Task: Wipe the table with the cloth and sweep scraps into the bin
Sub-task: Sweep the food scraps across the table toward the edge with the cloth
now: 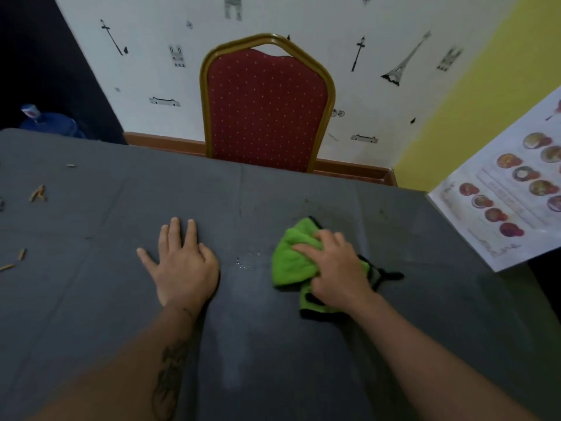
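Item: bright green microfibre cloth with black edging [293,262], bunched and plush, lying on the dark grey creased table covering [273,344]. Grip: the right hand [337,268] presses down on the cloth with fingers curled into its folds, clutching it; green pile bulges out to the left of the grip, a black-trimmed corner trails just behind it. The left hand [179,262] lies flat, fingers spread, palm on the covering, holding nothing, some way left of the grip. Between the two hands: a small scatter of pale crumbs or droplets [246,261], just left of the cloth, not yet wiped; which of the two cannot be told. Far left of the grip: thin tan scraps, stick-like [39,193], and further splinters [13,261] near the table edge, uncollected. Beyond the grip: red dotted upholstered chair with gold metal frame [267,107]. To its right: a glossy printed menu sheet with food pictures [510,196]. Progress, as judged: wiping under way, early to middling; a faint paler streak near the person may be a wiped band. Sweeping remains; no bin is in view.
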`<state>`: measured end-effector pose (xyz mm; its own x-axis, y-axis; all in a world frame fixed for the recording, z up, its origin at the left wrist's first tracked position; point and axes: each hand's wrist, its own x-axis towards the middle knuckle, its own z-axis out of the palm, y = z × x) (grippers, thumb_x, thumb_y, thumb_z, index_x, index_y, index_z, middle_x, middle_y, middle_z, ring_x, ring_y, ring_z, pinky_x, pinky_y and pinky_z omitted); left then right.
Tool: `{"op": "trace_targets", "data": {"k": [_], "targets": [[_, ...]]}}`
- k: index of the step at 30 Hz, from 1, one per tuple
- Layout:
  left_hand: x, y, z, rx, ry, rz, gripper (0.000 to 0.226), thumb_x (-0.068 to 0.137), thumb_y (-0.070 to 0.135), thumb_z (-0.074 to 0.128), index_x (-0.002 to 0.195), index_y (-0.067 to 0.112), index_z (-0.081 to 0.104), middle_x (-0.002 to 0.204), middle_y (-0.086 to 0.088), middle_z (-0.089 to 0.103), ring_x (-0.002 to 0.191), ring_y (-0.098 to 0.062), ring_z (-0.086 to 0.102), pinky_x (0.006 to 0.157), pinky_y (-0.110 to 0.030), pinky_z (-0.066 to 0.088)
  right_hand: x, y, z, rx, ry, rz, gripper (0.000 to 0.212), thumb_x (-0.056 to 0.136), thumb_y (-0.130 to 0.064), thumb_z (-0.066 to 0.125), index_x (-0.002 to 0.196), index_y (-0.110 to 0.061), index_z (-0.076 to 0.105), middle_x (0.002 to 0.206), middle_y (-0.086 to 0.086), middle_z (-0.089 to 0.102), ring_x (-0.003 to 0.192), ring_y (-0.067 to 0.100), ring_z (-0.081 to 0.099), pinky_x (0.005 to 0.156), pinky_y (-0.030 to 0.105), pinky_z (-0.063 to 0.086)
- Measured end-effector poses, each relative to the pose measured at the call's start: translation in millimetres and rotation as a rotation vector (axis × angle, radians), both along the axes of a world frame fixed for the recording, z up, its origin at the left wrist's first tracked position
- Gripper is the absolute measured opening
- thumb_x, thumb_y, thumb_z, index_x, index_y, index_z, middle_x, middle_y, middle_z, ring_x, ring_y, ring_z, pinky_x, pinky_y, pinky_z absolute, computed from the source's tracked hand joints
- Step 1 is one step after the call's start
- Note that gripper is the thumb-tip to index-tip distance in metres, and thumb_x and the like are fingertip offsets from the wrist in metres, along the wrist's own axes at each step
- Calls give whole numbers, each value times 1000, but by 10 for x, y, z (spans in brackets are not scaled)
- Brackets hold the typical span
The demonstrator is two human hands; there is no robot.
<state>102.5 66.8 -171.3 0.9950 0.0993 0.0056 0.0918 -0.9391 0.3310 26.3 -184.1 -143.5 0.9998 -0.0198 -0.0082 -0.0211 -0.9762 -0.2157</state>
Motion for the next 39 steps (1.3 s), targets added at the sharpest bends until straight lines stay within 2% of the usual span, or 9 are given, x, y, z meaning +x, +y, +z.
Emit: {"op": "trace_targets", "data": {"k": [6, 9, 13, 18, 21, 25, 30, 34, 39], "targets": [[-21, 26, 16, -28, 0, 8, 56, 95, 30, 34, 150, 25, 37, 162, -1, 23, 151, -18, 14, 118, -61, 0, 287, -86, 141, -70, 65, -491, 67, 73, -20, 59, 137, -37, 49, 131, 6, 39, 115, 32, 37, 97, 44, 36], [-12, 26, 25, -51, -4, 13, 56, 94, 30, 36, 150, 26, 38, 162, 0, 24, 151, -17, 14, 118, -60, -1, 548, 531, 133, 0, 58, -356, 70, 69, -24, 60, 136, -39, 49, 140, 7, 37, 117, 33, 38, 99, 45, 36], [-14, 44, 10, -98, -47, 57, 59, 85, 28, 38, 143, 25, 49, 158, -2, 33, 148, -19, 23, 117, -60, 1, 521, 1134, 59, 52, 5, -54, 69, 64, -24, 57, 132, -36, 54, 134, 7, 41, 112, 33, 39, 91, 45, 37], [348, -147, 215, -206, 18, 197, 45, 80, 25, 47, 122, 19, 62, 138, -11, 49, 135, -31, 37, 114, -66, 3, 311, 514, 38, 13, 14, 26, 68, 64, -24, 56, 130, -36, 56, 120, 7, 45, 104, 32, 43, 87, 42, 41], [707, -163, 221, -157, 34, 86, 50, 83, 29, 46, 132, 22, 53, 147, -11, 40, 142, -30, 28, 115, -66, 0, 197, -104, 68, -54, 30, -141, 70, 63, -24, 55, 132, -38, 54, 120, 8, 46, 104, 33, 45, 87, 41, 43], [777, 37, 43, 40, 20, -57, 58, 89, 40, 38, 145, 25, 38, 157, -10, 28, 147, -28, 16, 115, -65, 2, 24, -1002, 79, -125, 39, -564, 67, 72, -22, 60, 137, -37, 49, 125, 10, 43, 110, 33, 42, 92, 44, 42], [783, 47, -5, 50, -30, -56, 58, 90, 43, 38, 146, 26, 38, 156, -10, 29, 147, -27, 17, 116, -62, 4, 253, -1483, 117, 12, 60, -907, 63, 78, -18, 58, 140, -28, 47, 136, 16, 37, 122, 40, 36, 101, 52, 37], [777, 42, -34, 75, -64, -50, 58, 90, 43, 39, 145, 26, 39, 155, -9, 31, 146, -27, 20, 116, -61, 8, 807, -1048, 110, 82, 42, -761, 61, 79, -18, 57, 139, -27, 49, 138, 15, 37, 123, 39, 38, 102, 50, 38], [796, 45, -41, 92, -58, -43, 61, 88, 44, 36, 146, 26, 39, 155, -8, 31, 145, -27, 21, 116, -61, 9, 1224, 195, 88, 71, 31, -251, 67, 72, -22, 60, 137, -31, 50, 136, 11, 38, 114, 33, 40, 97, 45, 40]]}}
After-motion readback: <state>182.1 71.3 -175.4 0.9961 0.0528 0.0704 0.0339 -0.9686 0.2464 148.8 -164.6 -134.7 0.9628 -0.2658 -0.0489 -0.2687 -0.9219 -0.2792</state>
